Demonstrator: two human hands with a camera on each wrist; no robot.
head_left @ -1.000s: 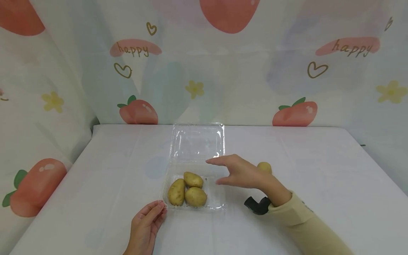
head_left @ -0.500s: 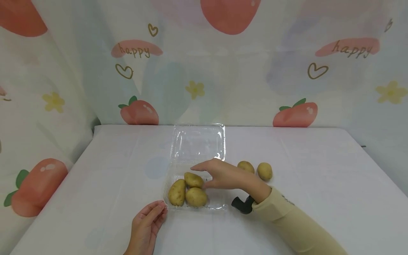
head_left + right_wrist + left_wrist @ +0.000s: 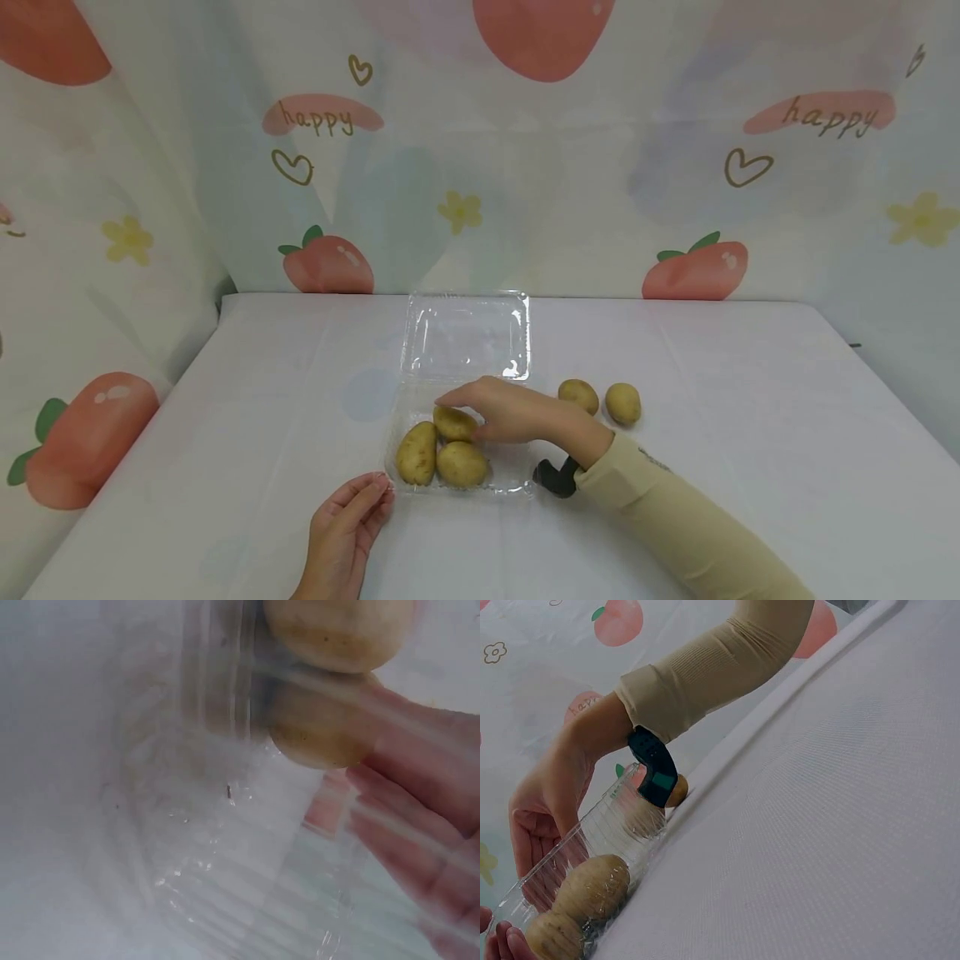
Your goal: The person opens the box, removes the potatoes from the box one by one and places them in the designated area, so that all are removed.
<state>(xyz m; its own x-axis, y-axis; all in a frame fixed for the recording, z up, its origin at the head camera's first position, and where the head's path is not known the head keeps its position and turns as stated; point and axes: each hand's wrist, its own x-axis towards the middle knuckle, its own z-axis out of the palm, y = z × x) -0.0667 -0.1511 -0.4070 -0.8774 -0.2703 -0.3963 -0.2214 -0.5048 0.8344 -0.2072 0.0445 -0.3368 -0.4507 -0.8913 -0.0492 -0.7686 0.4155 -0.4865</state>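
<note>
A clear plastic clamshell box (image 3: 517, 483) lies with its lid folded back, holding three potatoes. My left hand (image 3: 348, 521) pinches the box's near left corner between thumb and fingers. Over the box, my right hand (image 3: 513, 410) grips the rear potato (image 3: 454, 423), thumb on its right side and fingers behind it. The front right potato (image 3: 462, 464) and the long left potato (image 3: 416, 452) lie against it. In the right wrist view, the right hand (image 3: 427, 795) meets a potato (image 3: 319, 724), seen through the clear wall.
Two more potatoes, one (image 3: 578, 394) beside the other (image 3: 623, 404), lie on the white-covered table (image 3: 712, 392) right of the box. The raised clear lid (image 3: 467, 337) leans toward the back edge. A dark device (image 3: 656, 769) is worn at the right wrist. A printed cloth (image 3: 570, 208) hangs behind.
My right hand has moved left and come down around the rear potato. Both potatoes to the right of the box are now uncovered by the arm. My left hand has stayed at the corner.
</note>
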